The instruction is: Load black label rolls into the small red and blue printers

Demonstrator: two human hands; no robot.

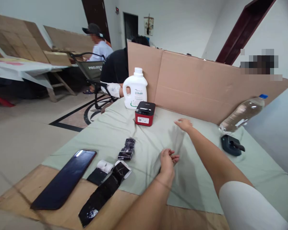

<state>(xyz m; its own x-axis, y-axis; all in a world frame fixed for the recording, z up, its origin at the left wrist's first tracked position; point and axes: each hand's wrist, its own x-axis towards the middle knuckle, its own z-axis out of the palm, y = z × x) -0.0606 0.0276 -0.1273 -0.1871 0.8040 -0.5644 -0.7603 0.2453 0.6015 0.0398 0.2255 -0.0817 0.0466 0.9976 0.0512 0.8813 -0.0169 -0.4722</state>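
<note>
Currently, your right hand (184,124) hangs over the far part of the green cloth (261,172), to the right of the red-and-black printer (145,114) and well apart from it. Its fingers are extended, with the grip apart. Your left hand (168,161) is nearer to you, over the middle of the cloth; its fingers curl loosely and the grip is likewise apart. You cannot tell from this view whether either hand touches the cloth.

Locate the printer on the cloth, upright, directly in front of the white jug (136,91). To the left of your left hand, note the crumpled black bundle (127,148). Nearer to you lie the long black strip (105,193), with its far end curled, and the white roll (105,166) beside it. The dark phone (64,180) lies farther left, across the cloth edge and the wooden board (192,218).

To the right, the clear bottle (242,115) with a blue cap tilts beside the cardboard panel (189,83); the dark device (231,145) sits just in front of its base. Beyond the panel, a person in black (115,67) sits in a folding chair (91,70).
</note>
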